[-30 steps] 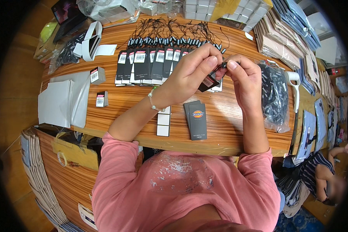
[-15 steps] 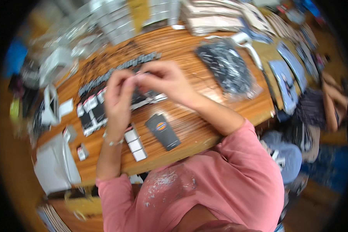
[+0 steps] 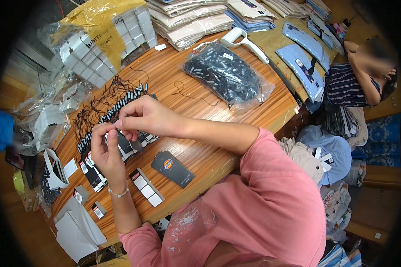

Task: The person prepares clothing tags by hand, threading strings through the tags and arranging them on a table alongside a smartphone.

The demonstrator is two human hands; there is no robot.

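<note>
My left hand (image 3: 106,153) and my right hand (image 3: 150,116) meet above the left part of the wooden table. Their thumbs and fingertips are pinched close together. What lies between the fingertips is too small and hidden to make out. Beneath the hands, black hang tags (image 3: 92,172) with white labels lie in an overlapping row. Black strings with small grey ends (image 3: 116,108) are lined up along that row's far side. Nearer my body are a large dark grey hang tag (image 3: 173,170) with a round emblem and a strip of white labels (image 3: 145,187).
A clear bag of black strings (image 3: 225,73) lies at the far right, beside a white-handled roller (image 3: 249,44). Stacked white boxes (image 3: 91,58) and folded garments (image 3: 189,26) stand behind. White sheets (image 3: 75,236) lie near left. Another person (image 3: 356,78) is at the right.
My hands stay close together, and my right hand now bends down more over the left. The view has shifted and turned, so the table's things appear moved.
</note>
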